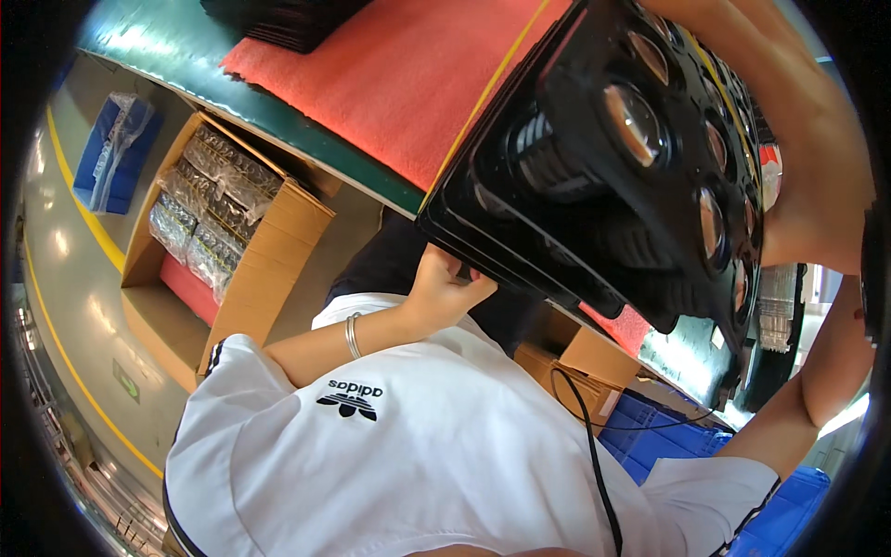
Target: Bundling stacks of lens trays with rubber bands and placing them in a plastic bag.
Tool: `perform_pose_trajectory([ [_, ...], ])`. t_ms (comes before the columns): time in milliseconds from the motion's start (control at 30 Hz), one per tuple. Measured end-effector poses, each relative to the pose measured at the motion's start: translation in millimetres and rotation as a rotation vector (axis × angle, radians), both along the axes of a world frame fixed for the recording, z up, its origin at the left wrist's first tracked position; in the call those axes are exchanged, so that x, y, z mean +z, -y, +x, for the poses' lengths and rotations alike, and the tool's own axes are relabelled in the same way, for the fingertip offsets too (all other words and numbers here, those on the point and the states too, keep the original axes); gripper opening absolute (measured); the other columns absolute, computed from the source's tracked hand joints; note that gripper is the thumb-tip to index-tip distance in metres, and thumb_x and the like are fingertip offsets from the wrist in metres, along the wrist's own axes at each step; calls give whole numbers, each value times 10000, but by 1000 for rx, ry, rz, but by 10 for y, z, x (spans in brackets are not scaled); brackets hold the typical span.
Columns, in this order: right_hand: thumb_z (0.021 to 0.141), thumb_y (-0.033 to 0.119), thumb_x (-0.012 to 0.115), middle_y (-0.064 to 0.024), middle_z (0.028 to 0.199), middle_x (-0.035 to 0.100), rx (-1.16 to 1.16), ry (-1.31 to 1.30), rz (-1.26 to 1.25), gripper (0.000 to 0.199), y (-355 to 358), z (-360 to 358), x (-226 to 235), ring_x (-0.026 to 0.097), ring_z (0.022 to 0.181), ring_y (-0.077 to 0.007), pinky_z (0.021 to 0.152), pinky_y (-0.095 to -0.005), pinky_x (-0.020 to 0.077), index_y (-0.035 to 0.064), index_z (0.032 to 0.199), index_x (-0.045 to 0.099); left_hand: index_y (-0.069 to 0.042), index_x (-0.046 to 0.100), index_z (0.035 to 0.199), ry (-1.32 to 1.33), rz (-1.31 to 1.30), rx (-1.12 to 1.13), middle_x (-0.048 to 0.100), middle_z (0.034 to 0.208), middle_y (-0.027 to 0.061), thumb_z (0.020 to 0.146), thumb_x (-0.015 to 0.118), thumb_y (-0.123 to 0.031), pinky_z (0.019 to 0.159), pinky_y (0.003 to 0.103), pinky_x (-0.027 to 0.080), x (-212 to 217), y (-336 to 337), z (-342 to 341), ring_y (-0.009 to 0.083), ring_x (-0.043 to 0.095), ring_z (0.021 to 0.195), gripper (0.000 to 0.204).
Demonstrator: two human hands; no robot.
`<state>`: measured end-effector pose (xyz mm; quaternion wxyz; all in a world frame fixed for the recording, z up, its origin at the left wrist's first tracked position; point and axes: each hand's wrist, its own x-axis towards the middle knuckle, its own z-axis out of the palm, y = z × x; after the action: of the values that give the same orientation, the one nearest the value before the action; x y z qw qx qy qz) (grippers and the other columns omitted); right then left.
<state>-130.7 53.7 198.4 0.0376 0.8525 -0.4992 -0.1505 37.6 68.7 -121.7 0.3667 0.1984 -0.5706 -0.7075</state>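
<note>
We're prob. steadying the tilted black tray stack [580,209], 1 o'clock; our L hand [445,295], centre, has fingers curled at its lower edge, R hand [806,153], 2 o'clock, arches round its side; fingertips hidden, can't tell grip. Next prob. needs even two-hand support.

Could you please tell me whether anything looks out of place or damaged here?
Nothing appears spilled or damaged. The one thing standing out is the stack of black trays, which looks tilted and juts past the edge of the green bench; with the left hand at its lower edge, that may simply be handling.
</note>
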Motion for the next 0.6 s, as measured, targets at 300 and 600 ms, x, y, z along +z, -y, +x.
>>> perform_pose_trajectory([
  [300,493,603,836,-314,1450,178,-2,-8,70,1155,-142,175,87,67,1371,-488,1078,-565,89,127,1407,316,24,559,942,-270,191,-231,576,1013,97,847,595,-277,880,333,413,-174,392,361,170,549,892,318],
  [600,487,619,842,-337,1444,163,46,200,230,1173,36,305,255,37,1374,-503,1077,-576,74,125,1407,306,4,671,881,-2,-112,-385,655,767,56,860,593,-157,568,231,393,429,484,557,87,501,616,180],
])
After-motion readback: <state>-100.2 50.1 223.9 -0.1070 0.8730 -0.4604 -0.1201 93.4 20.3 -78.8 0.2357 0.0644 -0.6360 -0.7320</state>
